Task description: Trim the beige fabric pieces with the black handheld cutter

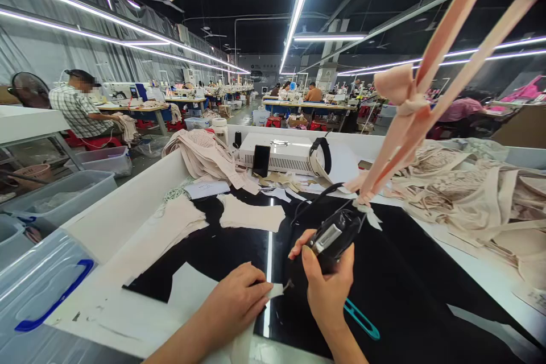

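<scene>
My right hand is wrapped round a black corded hand tool with a shiny metal plate. Knotted pink fabric straps run up from its upper end. The tool's small working tip points down at the edge of a pale fabric piece. Fingers pressed together, my left hand grips that piece; much of it is hidden under the hand. A teal-handled tool lies beside my right wrist on the black board.
Cut fabric pieces lie in stacks behind my hands. Beige garments heap at the back left, more bras at right. A white machine, phone and clear bin surround the work. A person sits far left.
</scene>
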Demonstrator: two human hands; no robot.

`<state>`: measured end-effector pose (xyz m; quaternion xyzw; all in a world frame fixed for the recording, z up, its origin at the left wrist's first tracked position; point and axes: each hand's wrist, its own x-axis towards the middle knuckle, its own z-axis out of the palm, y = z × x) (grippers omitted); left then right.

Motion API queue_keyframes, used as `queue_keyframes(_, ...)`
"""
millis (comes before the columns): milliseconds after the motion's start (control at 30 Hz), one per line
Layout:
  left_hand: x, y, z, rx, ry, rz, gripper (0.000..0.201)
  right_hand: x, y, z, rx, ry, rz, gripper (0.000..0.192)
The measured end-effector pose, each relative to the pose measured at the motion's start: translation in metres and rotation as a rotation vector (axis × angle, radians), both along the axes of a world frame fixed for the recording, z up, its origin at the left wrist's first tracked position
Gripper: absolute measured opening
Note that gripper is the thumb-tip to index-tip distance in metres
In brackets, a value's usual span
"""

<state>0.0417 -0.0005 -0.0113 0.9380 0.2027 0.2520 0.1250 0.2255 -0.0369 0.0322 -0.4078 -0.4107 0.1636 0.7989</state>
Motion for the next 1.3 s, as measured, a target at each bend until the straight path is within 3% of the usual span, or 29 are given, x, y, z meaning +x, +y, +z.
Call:
queue_keyframes(233,-0.008,0.005,-0.001,0.047,-0.039,0.023,0.026,0.002,0.0,0.001,0.007,0.001,0.015,0.034)
queue_keyframes(600,-0.008,-0.001,-0.005,-0.038,0.033,0.045,0.02,0.0,-0.002,-0.001,-0.017,-0.02,0.001,0.03)
queue_keyframes(1067,-0.009,-0.005,-0.006,0.038,0.011,0.043,0.011,0.003,0.004,-0.006,-0.008,-0.036,-0.023,0.028)
queue_keyframes(1300,-0.009,-0.008,-0.009,0.104,0.018,0.057,0.018,0.002,0.005,-0.005,-0.009,-0.048,-0.048,0.029)
